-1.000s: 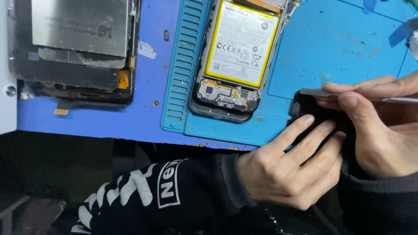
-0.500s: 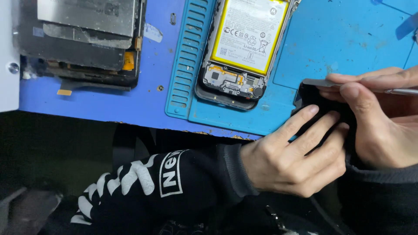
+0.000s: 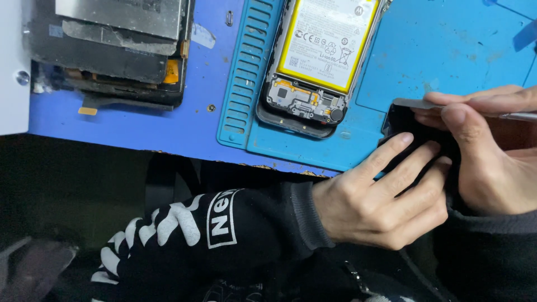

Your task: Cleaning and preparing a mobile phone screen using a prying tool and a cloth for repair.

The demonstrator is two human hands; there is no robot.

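My left hand point(image 3: 386, 198) cups a small black part point(image 3: 411, 131) from below, at the near edge of the teal repair mat point(image 3: 447, 50). My right hand point(image 3: 486, 151) grips the same black part from the right, its thumb pressed on top. It also pinches a thin metal tool point(image 3: 425, 104) whose flat tip lies along the part's upper edge. Both sleeves are black; the left one has white print. An opened phone point(image 3: 316, 61) with a yellow-rimmed white battery lies on the mat just left of my hands.
A second taken-apart device point(image 3: 112, 50) with a grey metal plate and an orange flex lies on the blue bench point(image 3: 168, 128) at the left. A white block point(image 3: 14, 72) stands at the far left edge. The mat has a ribbed strip point(image 3: 249, 67).
The view has slid so the bench and phone sit further right and higher in the frame. My hands keep the same hold on the black part and tool.
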